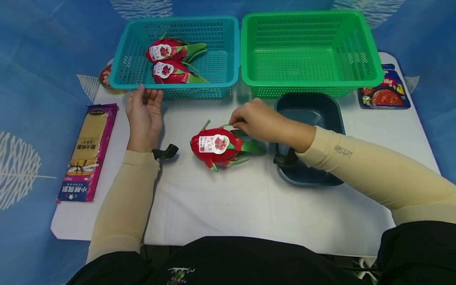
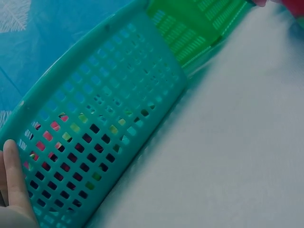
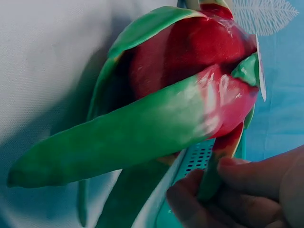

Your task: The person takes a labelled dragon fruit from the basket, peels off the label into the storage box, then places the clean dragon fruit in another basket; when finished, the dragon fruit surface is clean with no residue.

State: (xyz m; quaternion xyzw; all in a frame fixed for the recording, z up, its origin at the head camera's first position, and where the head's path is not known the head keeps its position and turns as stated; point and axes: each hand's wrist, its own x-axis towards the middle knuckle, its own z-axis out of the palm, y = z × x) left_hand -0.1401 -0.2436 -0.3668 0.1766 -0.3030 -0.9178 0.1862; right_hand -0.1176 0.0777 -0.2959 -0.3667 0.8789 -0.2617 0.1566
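Observation:
A red dragon fruit (image 1: 224,152) with green leaf tips and a white label is at the middle of the table. My right hand (image 1: 258,120) pinches one of its green leaves (image 3: 211,178) between thumb and fingers, as the right wrist view shows close up. At the front rim of the blue basket (image 1: 174,88), the fingertips of my left hand (image 1: 145,114) touch the edge, palm turned up. Inside that basket lie two more labelled dragon fruits, one (image 1: 165,51) behind the other (image 1: 174,73).
A green basket (image 1: 313,84) stands right of the blue one. In front of it sits a dark blue tub (image 1: 310,180), partly under my right forearm. A noodle packet (image 1: 87,154) lies at the left, a blue sauce pouch (image 1: 386,93) at the right, and a round tin (image 1: 106,77) behind the blue basket's corner.

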